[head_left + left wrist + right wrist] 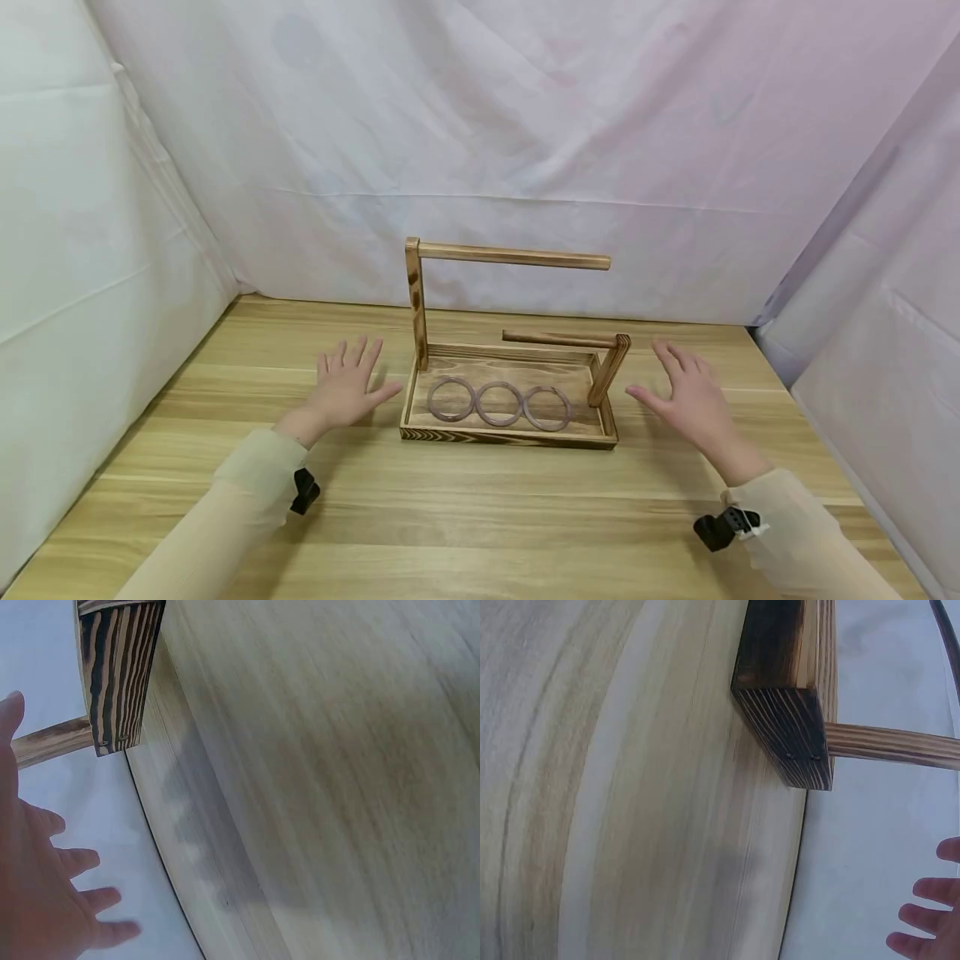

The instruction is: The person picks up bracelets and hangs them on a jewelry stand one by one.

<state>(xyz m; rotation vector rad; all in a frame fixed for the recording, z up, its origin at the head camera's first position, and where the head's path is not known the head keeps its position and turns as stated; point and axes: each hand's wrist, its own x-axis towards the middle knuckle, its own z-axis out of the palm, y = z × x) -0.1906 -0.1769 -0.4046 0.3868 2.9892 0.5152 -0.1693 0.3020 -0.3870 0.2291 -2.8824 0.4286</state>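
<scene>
A wooden tray stand (510, 441) with scorched grain stands mid-table. Its left post carries a high bar (513, 256); a shorter right post carries a lower bar (558, 339). Three thin, greyish-purple rings (498, 404) lie side by side on the tray floor. My left hand (345, 392) hovers left of the tray, fingers spread and thumb towards it. On the other side, my right hand (690, 396) hovers with fingers extended, thumb pointing at the right post. Neither hand touches anything. Both wrist views show the tray's end and part of a hand.
The wood-grain table (450, 517) extends around the stand. White cloth (525, 125) hangs behind it, with more cloth at the left (97, 250) and right sides. A black wrist device (726, 528) sits at the right cuff, another (304, 491) at the left.
</scene>
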